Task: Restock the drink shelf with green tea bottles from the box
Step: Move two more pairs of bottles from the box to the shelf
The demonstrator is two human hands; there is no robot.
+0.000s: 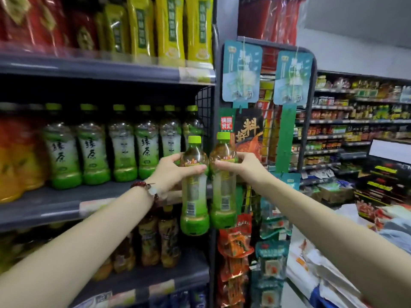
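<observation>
I hold two green tea bottles upright side by side in front of the shelf's right end. My left hand (172,172) grips the left green tea bottle (194,196) around its shoulder. My right hand (242,166) grips the right green tea bottle (223,196) the same way. Both have green caps and green bases, with their barcodes facing me. A row of several shelved green tea bottles (122,147) stands on the middle shelf (55,207), just left of my hands. The box is not in view.
Yellow-labelled bottles (171,30) fill the shelf above and brown tea bottles (155,238) the one below. Orange drinks (15,156) stand at the far left. A wire rack (266,141) of hanging snack packets sits right of the shelf. Stacked goods (333,274) lie at lower right.
</observation>
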